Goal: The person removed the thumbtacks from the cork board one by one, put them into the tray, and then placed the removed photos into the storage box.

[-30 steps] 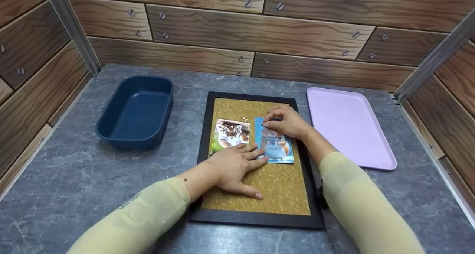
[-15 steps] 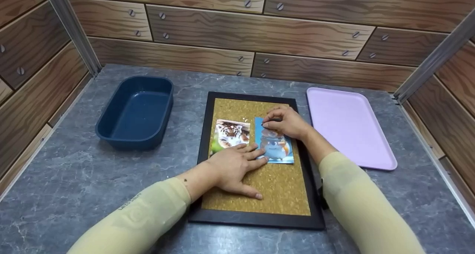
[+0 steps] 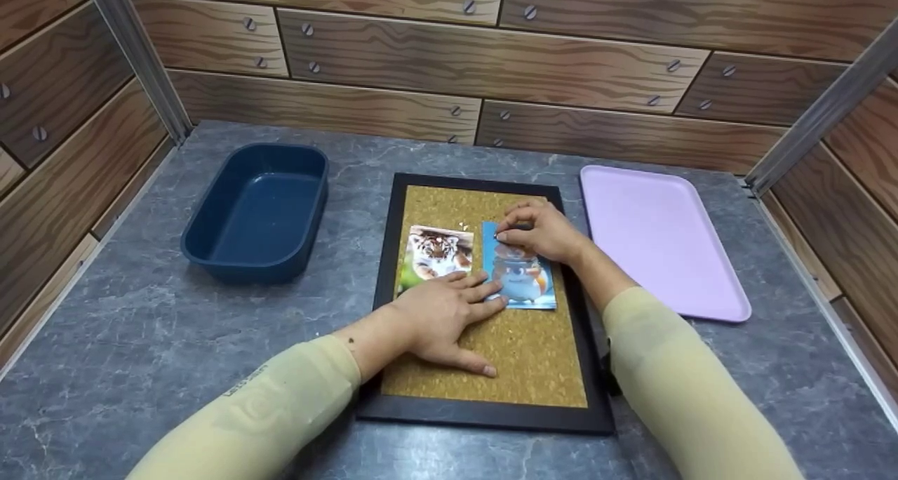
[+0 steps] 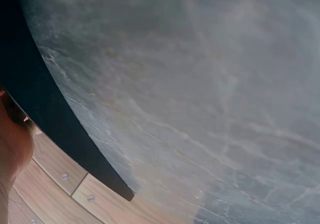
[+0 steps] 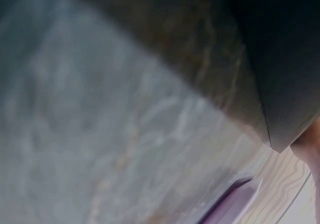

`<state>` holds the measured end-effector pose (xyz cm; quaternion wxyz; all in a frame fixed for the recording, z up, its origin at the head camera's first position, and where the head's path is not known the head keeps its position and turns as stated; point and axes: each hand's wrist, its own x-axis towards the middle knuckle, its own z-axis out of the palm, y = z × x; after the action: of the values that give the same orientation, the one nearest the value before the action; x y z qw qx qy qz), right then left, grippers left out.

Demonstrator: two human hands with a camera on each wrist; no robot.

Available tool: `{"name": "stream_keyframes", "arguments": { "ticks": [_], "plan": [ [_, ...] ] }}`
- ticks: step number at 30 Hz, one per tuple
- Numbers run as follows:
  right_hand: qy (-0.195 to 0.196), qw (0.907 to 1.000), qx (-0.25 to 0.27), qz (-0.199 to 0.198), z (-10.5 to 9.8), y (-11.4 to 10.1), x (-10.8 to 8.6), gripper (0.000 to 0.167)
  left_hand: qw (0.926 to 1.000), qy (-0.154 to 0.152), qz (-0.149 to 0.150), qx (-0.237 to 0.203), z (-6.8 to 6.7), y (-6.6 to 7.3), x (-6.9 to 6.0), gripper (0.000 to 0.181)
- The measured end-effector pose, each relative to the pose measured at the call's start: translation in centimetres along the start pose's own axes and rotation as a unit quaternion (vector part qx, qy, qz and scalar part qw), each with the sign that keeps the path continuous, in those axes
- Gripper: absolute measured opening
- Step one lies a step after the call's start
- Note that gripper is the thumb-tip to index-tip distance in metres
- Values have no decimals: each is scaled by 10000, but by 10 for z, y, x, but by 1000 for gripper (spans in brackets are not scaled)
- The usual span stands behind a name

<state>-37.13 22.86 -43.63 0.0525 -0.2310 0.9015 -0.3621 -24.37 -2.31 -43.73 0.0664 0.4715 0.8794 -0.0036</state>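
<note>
A cork board (image 3: 491, 357) in a black frame lies on the table, with two pictures on it. My left hand (image 3: 445, 318) rests on the board with its fingers spread. Its fingertips touch the lower left part of the blue goldfish picture (image 3: 523, 283), and the hand covers the bottom of the tiger picture (image 3: 435, 248). At the blue picture's top edge, my right hand (image 3: 544, 232) pinches a tiny shiny pin (image 3: 497, 235) between thumb and index finger. Most of the pin is hidden by the fingertips. Neither wrist view shows the fingertips.
A deep navy-blue bin (image 3: 256, 213) stands to the left of the board. On the right lies a lilac tray (image 3: 663, 234), close beside the board's frame. Tiny white specks (image 3: 463, 225) show on the cork above the tiger picture. Wood-patterned walls (image 3: 421, 45) enclose the grey marbled table.
</note>
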Motion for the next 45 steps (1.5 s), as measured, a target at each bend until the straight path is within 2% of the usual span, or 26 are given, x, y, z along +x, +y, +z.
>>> {"name": "stream_keyframes", "arguments": {
  "ticks": [14, 23, 37, 45],
  "plan": [
    [30, 10000, -40, -8, 1, 1, 1, 11, 10000, 20, -14, -39, 1, 0, 0, 109],
    [-106, 9998, 66, 170, -1, 1, -2, 20, 9999, 109, 56, -23, 0, 0, 0, 109],
    [-44, 9993, 133, 358, 2, -2, 1, 16, 9999, 71, 61, -38, 1, 0, 0, 110],
    [-16, 9997, 45, 256, 1, -1, 1, 15, 10000, 58, 45, 14, 2, 0, 0, 109]
  ]
}}
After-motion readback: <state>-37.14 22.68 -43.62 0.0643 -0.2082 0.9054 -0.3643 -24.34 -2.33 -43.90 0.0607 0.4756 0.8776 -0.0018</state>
